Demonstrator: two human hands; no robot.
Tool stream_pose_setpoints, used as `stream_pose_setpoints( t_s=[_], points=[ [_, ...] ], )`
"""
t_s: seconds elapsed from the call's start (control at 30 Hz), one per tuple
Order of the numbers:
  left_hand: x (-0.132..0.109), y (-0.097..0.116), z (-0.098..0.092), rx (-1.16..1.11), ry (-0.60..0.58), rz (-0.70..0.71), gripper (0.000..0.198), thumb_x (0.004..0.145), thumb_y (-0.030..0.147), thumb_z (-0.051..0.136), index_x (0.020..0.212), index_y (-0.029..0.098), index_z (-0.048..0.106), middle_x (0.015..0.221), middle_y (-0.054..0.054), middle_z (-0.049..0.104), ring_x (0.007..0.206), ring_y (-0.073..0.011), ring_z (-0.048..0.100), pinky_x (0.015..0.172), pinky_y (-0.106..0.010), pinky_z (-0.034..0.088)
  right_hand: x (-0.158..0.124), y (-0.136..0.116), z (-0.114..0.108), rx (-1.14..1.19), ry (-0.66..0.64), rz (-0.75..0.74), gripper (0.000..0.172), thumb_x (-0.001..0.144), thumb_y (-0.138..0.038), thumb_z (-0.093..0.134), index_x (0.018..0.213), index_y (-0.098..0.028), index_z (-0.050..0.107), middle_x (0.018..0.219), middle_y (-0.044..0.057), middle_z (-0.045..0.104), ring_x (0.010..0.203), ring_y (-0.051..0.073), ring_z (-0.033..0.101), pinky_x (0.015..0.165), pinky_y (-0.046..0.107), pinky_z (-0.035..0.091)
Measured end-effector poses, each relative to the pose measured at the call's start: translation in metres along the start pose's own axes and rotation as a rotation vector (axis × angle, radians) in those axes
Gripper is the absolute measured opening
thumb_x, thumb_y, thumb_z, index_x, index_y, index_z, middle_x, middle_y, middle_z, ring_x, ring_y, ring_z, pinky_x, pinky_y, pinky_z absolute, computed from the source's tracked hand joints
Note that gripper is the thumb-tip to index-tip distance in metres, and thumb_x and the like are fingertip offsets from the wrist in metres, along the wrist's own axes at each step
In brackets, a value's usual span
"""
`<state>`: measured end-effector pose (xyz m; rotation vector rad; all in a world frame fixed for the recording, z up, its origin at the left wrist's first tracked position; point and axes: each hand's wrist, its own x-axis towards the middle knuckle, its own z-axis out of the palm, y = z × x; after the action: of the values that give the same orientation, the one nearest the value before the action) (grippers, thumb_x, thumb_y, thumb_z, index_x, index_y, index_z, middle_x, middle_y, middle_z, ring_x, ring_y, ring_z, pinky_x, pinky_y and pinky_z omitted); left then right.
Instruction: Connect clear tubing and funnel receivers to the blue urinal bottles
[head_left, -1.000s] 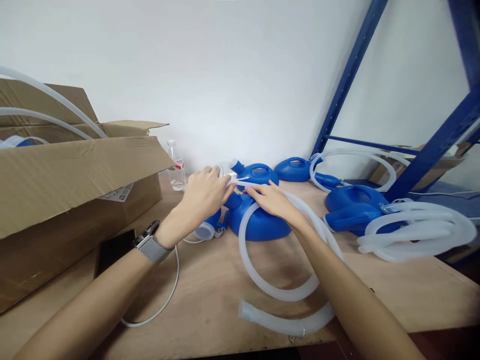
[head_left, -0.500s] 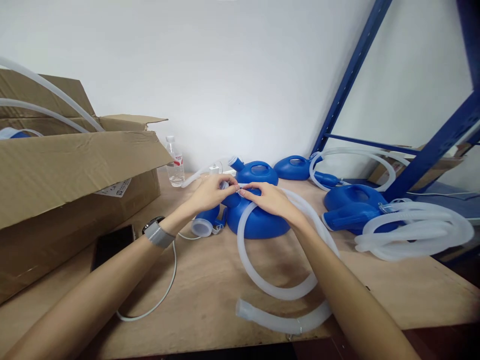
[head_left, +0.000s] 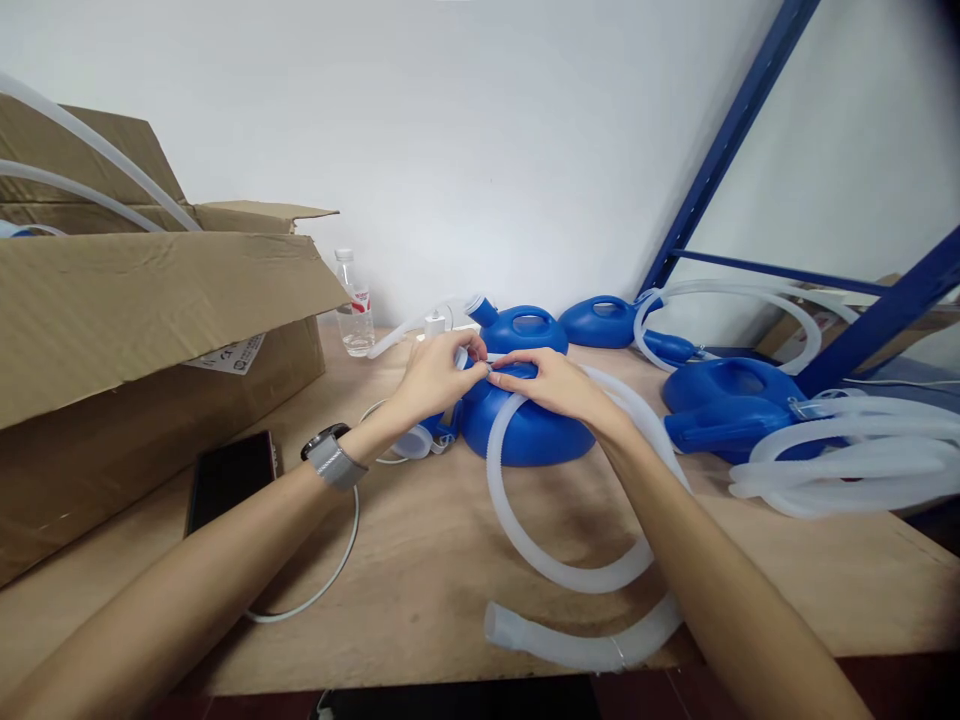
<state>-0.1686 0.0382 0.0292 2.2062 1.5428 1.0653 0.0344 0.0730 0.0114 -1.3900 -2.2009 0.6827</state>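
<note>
My left hand (head_left: 440,375), with a watch (head_left: 334,456) on its wrist, is closed in a pinch over the front blue plastic bottle (head_left: 529,430). My right hand (head_left: 553,382) meets it fingertip to fingertip, also pinching. Something small sits between the fingertips, too hidden to name. A translucent ribbed hose (head_left: 517,520) loops from beside the bottle under my right forearm. Its free end (head_left: 510,625) lies near the table's front edge. Left of the bottle, partly behind my left hand, is a blue piece with a whitish round mouth (head_left: 412,441).
An open cardboard box (head_left: 165,310) with hoses inside fills the left. Near it are a phone (head_left: 232,480), a white cable (head_left: 330,580) and a water bottle (head_left: 355,315). More blue bottles (head_left: 525,330) with hoses stand behind and right. A blue metal frame (head_left: 731,140) rises at right.
The view has shifted slightly, so most things sit a little further right. Both hands stay together above the front bottle, with small changes in finger position.
</note>
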Motion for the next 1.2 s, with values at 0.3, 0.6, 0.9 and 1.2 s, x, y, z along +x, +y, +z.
stream_pose_setpoints(
  t_s=[0.3,0.6,0.9,1.2],
  points=[
    [0.004,0.012,0.0,0.072,0.009,-0.148,0.016,0.084,0.023,0.069,0.1,0.019,0.074,0.095,0.0,0.077,0.092,-0.0225,0.068,0.085,-0.035,0.046,-0.001,-0.005,-0.003,0.0,-0.027,0.025,0.045,0.091,-0.06,0.068,0.127,-0.035,0.077,0.129,0.0,0.072,0.119,0.025,0.069,0.101,0.032,0.054],
    [0.016,0.018,-0.005,0.165,-0.113,-0.244,0.014,0.085,0.033,0.075,0.089,0.019,0.075,0.096,-0.003,0.077,0.093,-0.0233,0.068,0.077,-0.034,0.045,-0.001,-0.007,-0.001,-0.02,0.002,0.055,0.046,0.09,-0.059,0.071,0.127,-0.033,0.078,0.133,0.001,0.07,0.122,0.027,0.068,0.106,0.035,0.053],
    [0.012,0.009,0.002,0.143,-0.019,-0.138,0.018,0.081,0.015,0.064,0.096,0.022,0.072,0.091,-0.001,0.075,0.09,-0.0232,0.067,0.079,-0.036,0.045,0.0,-0.011,-0.002,-0.021,-0.009,0.111,0.046,0.088,-0.059,0.072,0.126,-0.035,0.078,0.131,0.001,0.071,0.119,0.028,0.069,0.105,0.039,0.054],
    [0.012,0.007,0.006,0.174,0.011,-0.127,0.01,0.081,0.018,0.063,0.088,0.022,0.069,0.088,-0.001,0.075,0.083,-0.023,0.065,0.078,-0.037,0.045,-0.001,-0.011,-0.003,-0.05,-0.017,0.131,0.044,0.089,-0.062,0.071,0.128,-0.042,0.076,0.126,-0.002,0.073,0.121,0.029,0.069,0.108,0.043,0.052]
  ],
)
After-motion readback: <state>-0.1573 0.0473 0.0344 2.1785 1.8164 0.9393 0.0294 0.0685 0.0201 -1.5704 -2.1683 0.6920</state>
